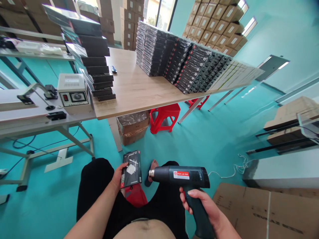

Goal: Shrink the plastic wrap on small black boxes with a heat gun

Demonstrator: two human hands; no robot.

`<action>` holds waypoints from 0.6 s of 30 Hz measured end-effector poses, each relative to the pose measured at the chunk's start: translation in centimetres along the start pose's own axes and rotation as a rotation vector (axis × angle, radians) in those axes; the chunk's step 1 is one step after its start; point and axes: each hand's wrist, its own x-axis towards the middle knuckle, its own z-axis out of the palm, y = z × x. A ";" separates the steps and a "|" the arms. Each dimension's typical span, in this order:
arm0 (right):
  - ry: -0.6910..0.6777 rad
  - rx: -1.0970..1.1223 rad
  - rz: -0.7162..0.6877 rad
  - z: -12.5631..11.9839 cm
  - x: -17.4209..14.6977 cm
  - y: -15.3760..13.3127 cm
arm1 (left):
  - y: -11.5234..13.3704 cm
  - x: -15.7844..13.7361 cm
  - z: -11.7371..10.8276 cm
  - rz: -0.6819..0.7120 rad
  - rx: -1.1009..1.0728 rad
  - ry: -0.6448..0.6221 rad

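Observation:
My left hand grips a flat black product box by its left edge, above my lap. The box has a white picture on its face and looks film-wrapped. In my right hand is a dark heat gun with a red and white label, held by its handle. Its metal nozzle points left toward the box, with a small gap between them. My right fingers wrap around the handle near the trigger.
Ahead stands a wooden table bearing stacked black boxes and rows of wrapped boxes. A sealing machine is at left. Under the table are a carton and a red stool. A large carton sits at right.

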 end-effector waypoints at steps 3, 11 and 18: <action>-0.113 -0.033 0.043 -0.2 -0.4 0.6 | 0.6 -0.7 0.2 0.047 -0.069 0.009; -0.187 -0.071 0.044 0.7 0.3 1.6 | 0.5 -1.1 0.0 0.086 -0.087 -0.013; -0.148 -0.004 0.038 0.3 0.2 1.7 | 0.8 -2.2 0.5 0.030 -0.100 -0.336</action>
